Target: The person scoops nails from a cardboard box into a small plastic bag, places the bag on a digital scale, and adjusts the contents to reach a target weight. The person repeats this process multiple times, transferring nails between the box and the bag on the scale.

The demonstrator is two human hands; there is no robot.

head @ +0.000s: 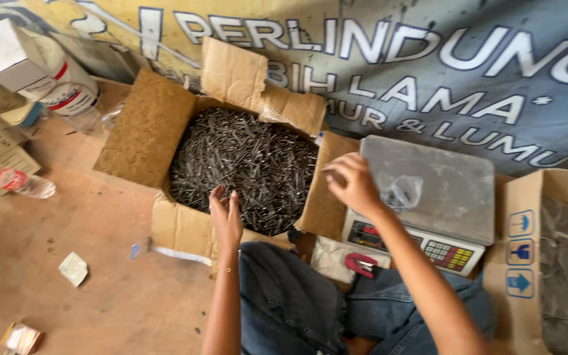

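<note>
So there's a big open brown cardboard box [146, 131] on the floor, packed with dark grey steel nails [244, 167]. The left hand [226, 213] is at the near edge of the pile, fingers together and dipped onto the nails; can't tell if it's actually got any. The right hand [353, 184] hangs over the box's right flap, fingertips pinched narrow, maybe on a nail or two, too small to be sure. Just right of it sits a grey digital weighing scale [428, 197] with a crumpled clear plastic bag [401, 192] on its pan. Blue jeans [297, 302] below.
</note>
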